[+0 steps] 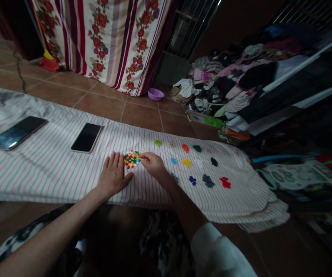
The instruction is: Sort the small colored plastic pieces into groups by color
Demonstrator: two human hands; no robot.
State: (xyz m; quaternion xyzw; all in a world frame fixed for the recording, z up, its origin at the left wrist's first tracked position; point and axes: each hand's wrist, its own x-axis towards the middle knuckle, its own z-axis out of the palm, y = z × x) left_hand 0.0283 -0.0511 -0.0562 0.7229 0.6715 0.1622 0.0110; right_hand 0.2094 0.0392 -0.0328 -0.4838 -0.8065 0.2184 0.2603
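Observation:
My left hand [112, 176] lies flat on the striped cloth [53, 161], its fingers stretched out. Just right of it is a pile of small mixed-colour pieces [131, 159], too small to name. At that pile's right edge, my right hand [154, 164] has thumb and forefinger pinched together; whatever is between them is too small to make out. Further right sit single-colour groups of the same pieces, among them light green [157, 142], orange [185, 147], yellow [186, 162], dark grey [208, 181] and red [225, 182]. My right forearm partly covers a grey group [174, 177].
Two phones, a larger one [17, 132] and a smaller one [86, 137], lie on the cloth at left. Beyond the table are a floral curtain [114, 42], a purple basin [155, 94] and a broom [49, 61]. Clothes [229, 77] are heaped at right.

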